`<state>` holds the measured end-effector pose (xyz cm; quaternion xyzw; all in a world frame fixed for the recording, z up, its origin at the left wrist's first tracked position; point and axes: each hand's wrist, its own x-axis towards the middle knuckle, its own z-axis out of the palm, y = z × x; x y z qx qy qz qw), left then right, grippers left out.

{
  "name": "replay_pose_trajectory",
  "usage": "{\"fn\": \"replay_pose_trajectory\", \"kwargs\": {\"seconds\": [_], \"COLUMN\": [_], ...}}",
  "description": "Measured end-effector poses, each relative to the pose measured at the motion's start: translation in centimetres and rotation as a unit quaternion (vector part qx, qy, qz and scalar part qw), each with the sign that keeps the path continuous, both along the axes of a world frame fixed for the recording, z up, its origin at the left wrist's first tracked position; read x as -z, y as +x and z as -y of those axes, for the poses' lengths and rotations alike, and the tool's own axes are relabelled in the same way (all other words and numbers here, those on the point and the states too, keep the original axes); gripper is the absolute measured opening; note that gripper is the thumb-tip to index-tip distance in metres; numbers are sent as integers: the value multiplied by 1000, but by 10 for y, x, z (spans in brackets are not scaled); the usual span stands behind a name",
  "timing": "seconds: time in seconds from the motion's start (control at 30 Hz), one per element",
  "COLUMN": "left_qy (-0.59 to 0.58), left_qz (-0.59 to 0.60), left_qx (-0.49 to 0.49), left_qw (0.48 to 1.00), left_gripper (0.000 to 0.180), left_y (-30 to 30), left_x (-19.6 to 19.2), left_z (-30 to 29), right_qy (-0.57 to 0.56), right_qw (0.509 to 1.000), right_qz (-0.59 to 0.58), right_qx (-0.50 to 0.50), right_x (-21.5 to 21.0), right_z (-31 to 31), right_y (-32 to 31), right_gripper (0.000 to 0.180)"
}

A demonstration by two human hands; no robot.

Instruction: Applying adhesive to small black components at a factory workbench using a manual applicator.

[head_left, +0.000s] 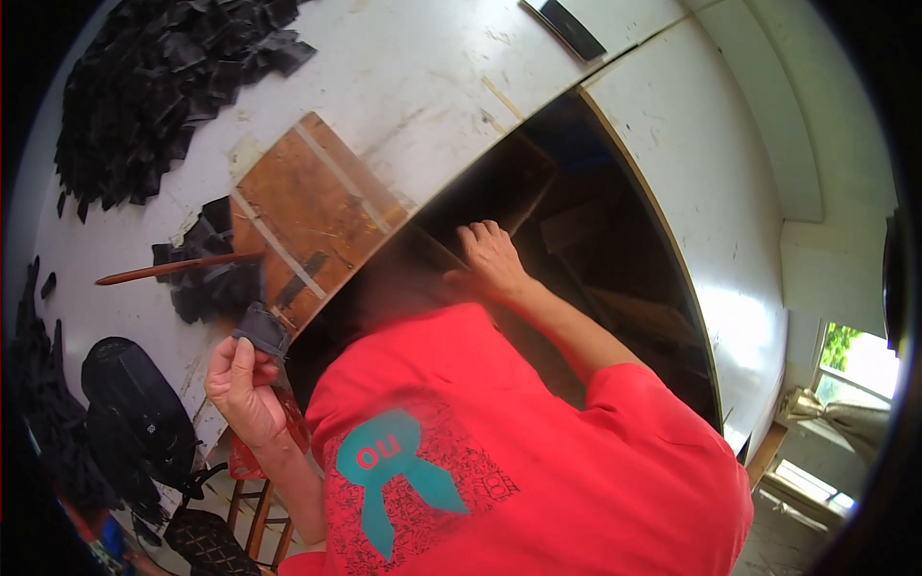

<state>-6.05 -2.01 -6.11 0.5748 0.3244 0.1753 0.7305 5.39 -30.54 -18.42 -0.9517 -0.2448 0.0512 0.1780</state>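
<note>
My left hand (248, 392) is closed, pinching a small dark grey fabric piece (261, 329) between thumb and fingers. The piece is at the near corner of a brown board (307, 202) with pale strips across it. Beside that board lie more dark fabric pieces (202, 298), with a thin reddish-brown pointed stick (168, 270) over them. My right hand (495, 257) is over the dark opening beyond my red shirt (538, 432). Its fingers are slightly bent, with the thumb apart and blurred; nothing shows in its grip.
A large heap of black fabric pieces (163, 96) covers the far left of the white table (403, 106). More dark strips (58, 413) lie along the left edge, near a black rounded object (134, 394). A flat black piece (567, 29) is at the far edge. A wooden-legged stool (259, 518) stands below left.
</note>
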Motion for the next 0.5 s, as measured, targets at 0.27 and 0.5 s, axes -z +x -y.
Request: {"fn": "replay_pose_trajectory", "kwargs": {"seconds": [0.27, 0.5], "left_qy": [-40, -34], "left_qz": [-13, -14], "left_qx": [42, 69], "left_qw": [998, 997], "left_gripper": [4, 6], "left_y": [12, 16], "left_x": [-1, -1], "left_z": [30, 47], "right_qy": [-201, -177], "right_qw": [968, 974], "right_qz": [33, 23], "right_qx": [-149, -140], "right_x": [79, 82], "right_z": [45, 38], "right_y": [-20, -33], "right_gripper": [12, 15]}}
